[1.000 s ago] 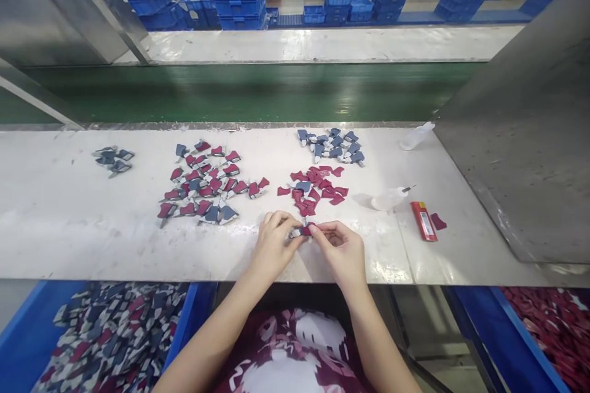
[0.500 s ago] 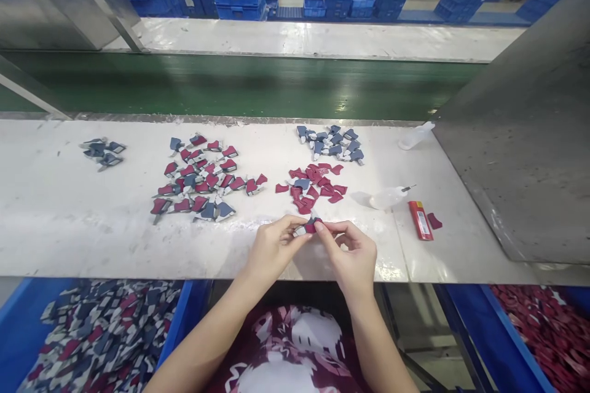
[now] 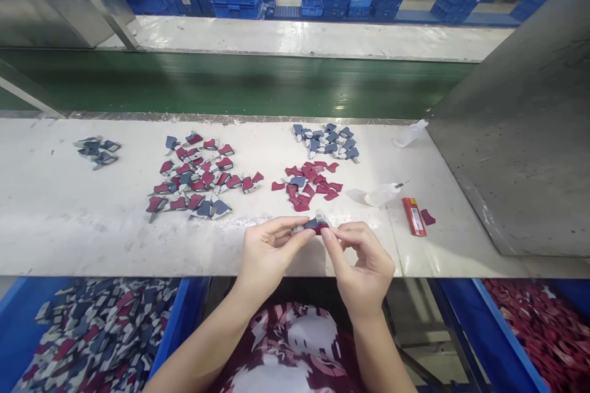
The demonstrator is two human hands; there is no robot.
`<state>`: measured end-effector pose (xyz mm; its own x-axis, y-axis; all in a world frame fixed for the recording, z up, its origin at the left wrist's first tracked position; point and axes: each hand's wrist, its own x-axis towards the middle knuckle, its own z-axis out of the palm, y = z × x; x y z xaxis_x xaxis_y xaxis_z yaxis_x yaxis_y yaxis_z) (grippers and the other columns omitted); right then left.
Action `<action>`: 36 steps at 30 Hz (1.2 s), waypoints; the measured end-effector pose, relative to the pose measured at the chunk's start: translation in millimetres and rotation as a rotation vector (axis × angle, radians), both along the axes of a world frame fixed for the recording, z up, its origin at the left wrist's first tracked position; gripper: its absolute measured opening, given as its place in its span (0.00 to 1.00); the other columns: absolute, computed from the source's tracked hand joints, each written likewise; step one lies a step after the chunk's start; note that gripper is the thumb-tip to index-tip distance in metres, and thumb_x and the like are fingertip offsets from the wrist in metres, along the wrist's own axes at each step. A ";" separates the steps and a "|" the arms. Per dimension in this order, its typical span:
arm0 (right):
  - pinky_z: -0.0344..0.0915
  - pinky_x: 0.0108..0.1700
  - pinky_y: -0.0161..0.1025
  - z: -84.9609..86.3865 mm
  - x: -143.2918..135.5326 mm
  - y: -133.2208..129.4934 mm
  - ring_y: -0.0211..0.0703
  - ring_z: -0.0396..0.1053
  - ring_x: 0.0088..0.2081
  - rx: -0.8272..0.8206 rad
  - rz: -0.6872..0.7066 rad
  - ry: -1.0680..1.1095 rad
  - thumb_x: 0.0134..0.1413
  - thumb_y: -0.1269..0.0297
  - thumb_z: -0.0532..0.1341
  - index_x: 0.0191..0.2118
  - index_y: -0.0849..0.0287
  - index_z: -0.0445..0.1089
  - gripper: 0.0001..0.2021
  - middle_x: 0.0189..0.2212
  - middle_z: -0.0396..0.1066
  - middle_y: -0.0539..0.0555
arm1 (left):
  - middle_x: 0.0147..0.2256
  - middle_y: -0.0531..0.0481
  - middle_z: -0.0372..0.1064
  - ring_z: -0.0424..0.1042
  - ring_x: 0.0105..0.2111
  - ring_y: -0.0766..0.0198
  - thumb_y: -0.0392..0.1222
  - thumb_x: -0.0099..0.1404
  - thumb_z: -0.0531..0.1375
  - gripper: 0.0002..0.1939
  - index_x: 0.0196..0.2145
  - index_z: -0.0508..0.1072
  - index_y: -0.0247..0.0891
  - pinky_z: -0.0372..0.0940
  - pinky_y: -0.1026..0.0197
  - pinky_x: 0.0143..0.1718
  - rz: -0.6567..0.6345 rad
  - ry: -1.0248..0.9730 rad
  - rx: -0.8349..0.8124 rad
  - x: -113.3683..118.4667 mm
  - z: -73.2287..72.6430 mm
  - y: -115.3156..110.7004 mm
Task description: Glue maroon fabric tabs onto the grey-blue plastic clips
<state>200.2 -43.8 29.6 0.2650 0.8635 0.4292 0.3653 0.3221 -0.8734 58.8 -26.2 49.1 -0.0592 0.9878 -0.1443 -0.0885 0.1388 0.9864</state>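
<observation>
My left hand [image 3: 267,252] pinches a small plastic part [image 3: 316,223] in slate blue, light grey and maroon, just above the front of the table. From the other side, the thumb and fingertips of my right hand [image 3: 364,267] press on its maroon portion. The fingertips hide some of the part. Beyond my hands lies a pile of loose maroon pieces [image 3: 306,187] with one blue-grey part among them. Behind that sits a group of blue-and-grey parts [image 3: 328,142]. To the left spreads a larger group of parts with maroon faces [image 3: 198,181].
Right of my hands are a clear squeeze bottle with a thin tip [image 3: 382,194], a red-and-yellow packet [image 3: 414,217] and another translucent bottle [image 3: 410,134]. A metal panel [image 3: 520,135] bounds the right side. Filled blue bins [image 3: 171,325] stand below the table edge. A green belt [image 3: 258,83] runs behind.
The part has been tilted between my fingers, so more of its blue and grey side shows. My right hand has shifted slightly right and my left slightly left.
</observation>
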 end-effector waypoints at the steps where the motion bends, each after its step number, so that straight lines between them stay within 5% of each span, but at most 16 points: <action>1: 0.67 0.32 0.37 0.7 2.2 0.2 0.39 0.69 0.34 -0.061 0.030 0.086 0.57 0.67 0.66 0.36 0.52 0.74 0.02 0.32 0.71 0.51 | 0.35 0.47 0.83 0.83 0.36 0.55 0.39 0.54 0.72 0.11 0.37 0.83 0.37 0.79 0.57 0.42 -0.005 0.010 0.008 0.2 3.4 -0.8; 5: 0.73 0.41 0.38 4.9 12.1 2.3 0.44 0.71 0.48 -0.264 0.248 0.274 0.61 0.63 0.64 0.53 0.48 0.72 0.15 0.46 0.72 0.55 | 0.37 0.47 0.83 0.83 0.36 0.55 0.37 0.56 0.70 0.10 0.38 0.84 0.38 0.80 0.58 0.42 -0.034 0.050 0.049 0.7 14.6 -5.1; 8: 0.72 0.45 0.41 7.6 15.0 2.5 0.45 0.72 0.47 -0.248 0.370 0.217 0.65 0.64 0.59 0.53 0.49 0.72 0.13 0.48 0.72 0.55 | 0.37 0.50 0.83 0.83 0.36 0.57 0.35 0.57 0.70 0.09 0.37 0.84 0.40 0.80 0.61 0.41 -0.051 0.066 0.087 1.0 17.7 -8.2; 16: 0.71 0.47 0.44 8.3 16.2 -0.5 0.47 0.71 0.48 -0.112 0.327 -0.002 0.65 0.68 0.57 0.53 0.52 0.70 0.14 0.46 0.71 0.57 | 0.37 0.51 0.83 0.83 0.37 0.57 0.34 0.57 0.70 0.09 0.38 0.84 0.41 0.80 0.60 0.42 -0.061 0.045 0.090 0.7 18.8 -11.7; 25: 0.71 0.43 0.42 8.1 8.6 -2.1 0.45 0.70 0.44 -0.088 0.250 0.133 0.64 0.65 0.58 0.47 0.52 0.72 0.09 0.40 0.70 0.55 | 0.36 0.50 0.83 0.83 0.35 0.56 0.36 0.58 0.70 0.07 0.36 0.84 0.42 0.81 0.59 0.38 -0.041 0.094 0.123 6.4 22.8 -15.3; 32: 0.70 0.50 0.46 1.8 14.3 1.7 0.47 0.71 0.49 -0.120 0.314 0.081 0.63 0.66 0.61 0.54 0.48 0.72 0.15 0.46 0.72 0.55 | 0.36 0.50 0.83 0.83 0.35 0.57 0.35 0.58 0.69 0.08 0.37 0.84 0.41 0.80 0.61 0.38 0.003 0.135 0.166 7.2 17.7 -13.6; 36: 0.70 0.46 0.42 0.7 12.8 2.2 0.45 0.72 0.45 -0.171 0.263 0.160 0.62 0.64 0.62 0.49 0.51 0.74 0.10 0.42 0.73 0.54 | 0.38 0.50 0.82 0.82 0.36 0.60 0.36 0.60 0.68 0.08 0.39 0.84 0.42 0.80 0.62 0.39 0.002 0.199 0.223 8.0 10.4 -14.6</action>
<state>213.0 -41.6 30.3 0.0757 0.9670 0.2432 0.1433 0.2308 -0.9624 66.9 -40.8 59.5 -0.0663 0.9936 0.0910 0.1093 -0.0834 0.9905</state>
